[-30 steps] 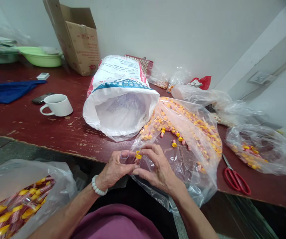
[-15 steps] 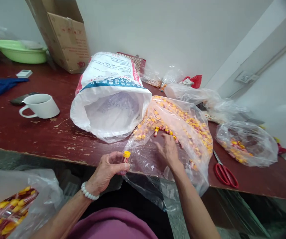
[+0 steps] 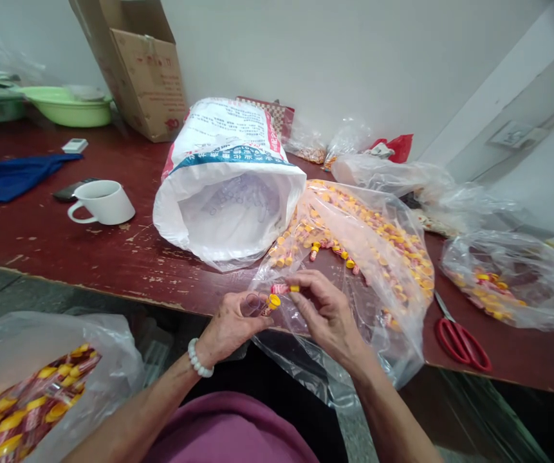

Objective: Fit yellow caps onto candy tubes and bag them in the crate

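Note:
Over the table's front edge, my left hand (image 3: 232, 325) is closed on a small tube with a yellow cap (image 3: 273, 301), held tilted between thumb and fingers. A thin, clear purplish loop (image 3: 253, 301) shows at those fingers. My right hand (image 3: 329, 316) pinches a second red-labelled tube (image 3: 280, 289) by its yellow-capped end, lying level just above the first one. Whether the two tubes touch, I cannot tell. Behind my right hand, a clear plastic bag (image 3: 349, 215) spreads over the table, full of similar tubes. Several loose ones lie at its mouth, including one tube (image 3: 314, 251).
An open white sack (image 3: 184, 238) holds clear purplish loops. Left of it stand a white mug (image 3: 107, 204) and a cardboard box (image 3: 148, 83). Red-handled scissors (image 3: 462, 344) and another bag of tubes (image 3: 547, 289) are right. A bag with more tubes (image 3: 112, 341) sits lower left.
My right hand has come back from the loose tubes towards my left hand, now with a tube in its fingers. The view has shifted slightly left.

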Motion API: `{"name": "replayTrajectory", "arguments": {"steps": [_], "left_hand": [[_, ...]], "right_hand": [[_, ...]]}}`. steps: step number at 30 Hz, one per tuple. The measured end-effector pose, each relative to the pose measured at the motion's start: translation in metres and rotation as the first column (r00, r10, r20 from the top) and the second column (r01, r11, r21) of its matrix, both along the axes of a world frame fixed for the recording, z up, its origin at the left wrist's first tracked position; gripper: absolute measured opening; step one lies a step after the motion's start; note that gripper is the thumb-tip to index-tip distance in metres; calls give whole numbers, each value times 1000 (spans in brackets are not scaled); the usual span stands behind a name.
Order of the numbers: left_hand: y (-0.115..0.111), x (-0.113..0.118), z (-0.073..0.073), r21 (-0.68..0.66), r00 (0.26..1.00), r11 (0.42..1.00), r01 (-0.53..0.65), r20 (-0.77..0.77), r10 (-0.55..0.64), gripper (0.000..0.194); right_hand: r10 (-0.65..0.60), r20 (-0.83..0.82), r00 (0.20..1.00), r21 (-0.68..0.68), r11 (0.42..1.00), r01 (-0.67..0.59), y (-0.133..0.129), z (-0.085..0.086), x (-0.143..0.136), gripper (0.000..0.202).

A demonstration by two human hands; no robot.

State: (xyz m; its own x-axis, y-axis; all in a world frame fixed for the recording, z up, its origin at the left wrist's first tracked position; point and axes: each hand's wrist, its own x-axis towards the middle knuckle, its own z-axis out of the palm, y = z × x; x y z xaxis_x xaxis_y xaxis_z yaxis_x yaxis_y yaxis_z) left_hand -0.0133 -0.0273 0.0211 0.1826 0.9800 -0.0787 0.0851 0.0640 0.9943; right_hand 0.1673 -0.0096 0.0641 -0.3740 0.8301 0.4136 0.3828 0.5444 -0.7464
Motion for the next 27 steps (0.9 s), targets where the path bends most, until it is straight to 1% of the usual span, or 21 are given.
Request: {"name": "replayTrajectory", "arguments": {"steps": [2, 4, 7, 8, 10, 12, 14, 16, 18, 19, 20, 21, 22, 23, 25, 27], "left_hand": [[-2, 0, 3, 54, 999, 998, 32, -36, -30, 19], [-4, 0, 5, 78, 998, 996, 49, -48, -45, 13], [-6, -1, 5, 75, 998, 996, 39, -43, -36, 10], [-7, -1, 5, 73, 999, 997, 31, -39, -28, 11], [-8, -1, 5, 67, 999, 998, 20, -46, -17, 12], [-9, -1, 4, 32, 998, 999, 22, -58, -20, 12], [-10, -2, 4, -36, 998, 999, 29, -47, -31, 12], [-9, -3, 5, -97, 1000, 995, 24, -8, -25, 14], [-8, -5, 6, -119, 999, 993, 8, 42, -3, 17], [-6, -6, 7, -124, 998, 992, -5, 65, 13, 18], [-4, -7, 7, -130, 996, 991, -23, 82, 34, 21], [-3, -8, 7, -135, 994, 990, -43, 90, 55, 22], [-1, -9, 7, -142, 993, 988, -62, 91, 75, 24], [0, -10, 6, -147, 992, 986, -75, 87, 89, 24], [1, -11, 4, -154, 993, 985, -76, 83, 90, 24], [0, -11, 1, -155, 993, 986, -54, 91, 69, 22]], "right_hand": [[94, 38, 995, 57, 994, -96, -8, 6, -9, 22], [125, 84, 989, 84, 988, -132, -11, 6, -11, 29], [35, 108, 994, 81, 996, -44, -12, 4, -10, 45], [13, 115, 993, 81, 996, -23, -12, 4, -9, 46], [36, 162, 986, 89, 995, -51, -15, 4, -9, 43], [98, 246, 964, 82, 989, -121, -20, 4, -11, 43], [131, 306, 943, 50, 987, -154, -25, 1, -14, 48], [169, 296, 940, 9, 984, -180, -25, -3, -17, 55], [225, 228, 947, -58, 974, -217, -16, -10, -16, 53], [197, 195, 961, -99, 979, -181, -7, -15, -14, 47], [110, 179, 978, -139, 987, -86, 6, -19, -10, 39], [-13, 177, 984, -173, 984, 44, 23, -24, -5, 31], [-229, 218, 949, -187, 944, 270, 41, -30, 0, 26], [-357, 246, 901, -175, 898, 404, 61, -35, 6, 26], [-488, 272, 829, -149, 830, 538, 100, -46, 18, 28], [-554, 294, 779, -146, 780, 609, 131, -56, 26, 25]]}}
